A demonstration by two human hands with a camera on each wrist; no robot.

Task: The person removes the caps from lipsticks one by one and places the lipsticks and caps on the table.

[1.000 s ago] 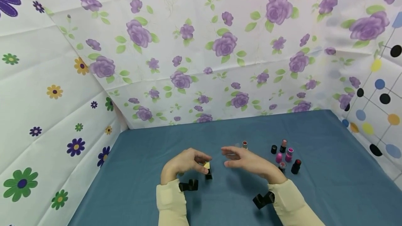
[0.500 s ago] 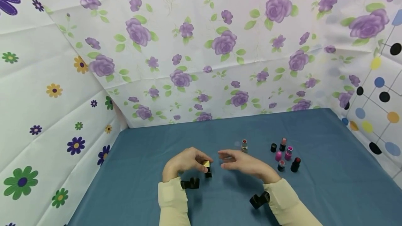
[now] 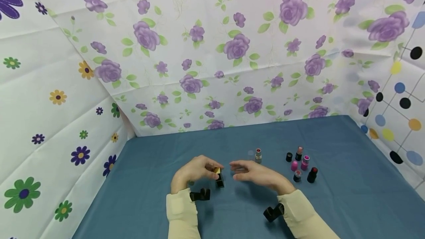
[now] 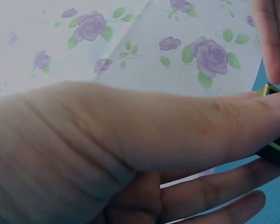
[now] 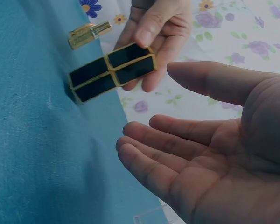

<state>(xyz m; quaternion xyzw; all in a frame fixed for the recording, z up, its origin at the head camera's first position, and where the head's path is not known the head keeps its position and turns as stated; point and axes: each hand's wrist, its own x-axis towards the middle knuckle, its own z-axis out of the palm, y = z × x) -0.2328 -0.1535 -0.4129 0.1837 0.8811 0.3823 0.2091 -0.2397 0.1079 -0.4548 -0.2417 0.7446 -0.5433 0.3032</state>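
Note:
My left hand (image 3: 196, 172) pinches a closed black lipstick (image 3: 219, 182) with gold edges, thumb on one side and fingers on the other. In the right wrist view the lipstick (image 5: 113, 72) slants over the blue cloth, its upper end between the fingertips. The left wrist view has the thumb across it, hiding most of it. My right hand (image 3: 259, 172) hovers just right of the lipstick, fingers extended and palm turned toward it, holding nothing. Beyond the black lipstick, a gold tube (image 5: 89, 34) stands on the cloth; the left wrist nearly hides it in the head view.
Behind my right hand stands an uncapped red lipstick (image 3: 258, 156) beside a clear cap (image 3: 250, 154). Farther right are a black cap (image 3: 289, 156), a pink cap (image 3: 294, 165), a magenta lipstick (image 3: 305, 163), a dark red one (image 3: 312, 175) and others. Flowered sheets (image 3: 199, 62) enclose the table.
My right hand has moved slightly left, toward the black lipstick, uncovering the red lipstick behind it. The black lipstick has tilted a little in my left hand, which stays nearly in place.

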